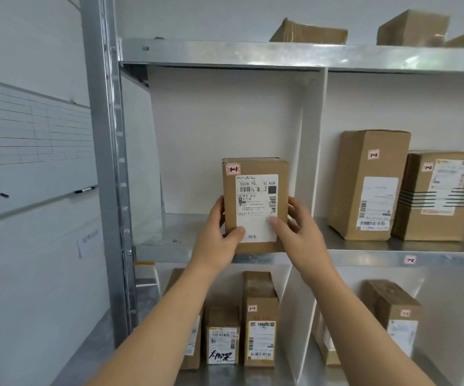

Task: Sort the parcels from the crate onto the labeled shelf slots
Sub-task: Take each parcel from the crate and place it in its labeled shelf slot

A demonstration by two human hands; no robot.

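A brown cardboard parcel (256, 190) with a white shipping label and a red-edged "1-1" tag stands upright at the front edge of the middle shelf (186, 250), in the left slot. My left hand (219, 232) grips its left side, thumb on the label. My right hand (295, 229) grips its right side, thumb across the label's lower corner. The crate is out of view.
A white divider (311, 140) separates this slot from the right one, tagged "1-2" (409, 259), which holds two parcels (370, 185). Several parcels stand in the slots below (260, 330) and on the top shelf (308, 32). A steel upright (108, 162) and a whiteboard (30, 151) lie left.
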